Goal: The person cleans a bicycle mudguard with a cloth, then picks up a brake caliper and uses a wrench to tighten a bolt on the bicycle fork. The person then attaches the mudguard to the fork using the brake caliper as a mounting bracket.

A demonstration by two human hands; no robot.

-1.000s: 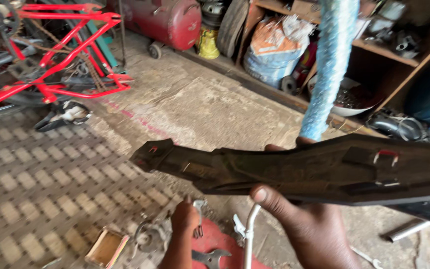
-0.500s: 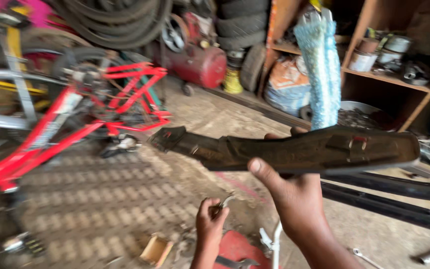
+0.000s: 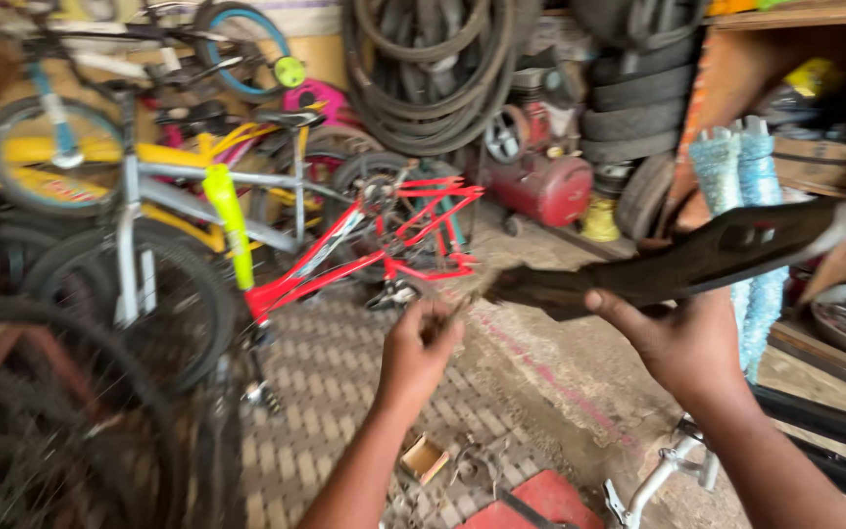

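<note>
My right hand grips a long black plastic guard near its middle and holds it up, tilted, its pointed end toward the left. My left hand is raised just left of that pointed end, fingers curled around something small and thin that is too blurred to identify. A red bicycle frame lies on the floor beyond my left hand.
Several bicycles and wheels crowd the left side. Tyres and hoses hang on the back wall above a red compressor tank. Wooden shelves stand at the right. A small cardboard box and a red object lie on the floor below.
The view has swung left, bringing the bicycles into sight. My left hand rose from low near the floor up to the guard's pointed end. The guard tilted more, right end higher.
</note>
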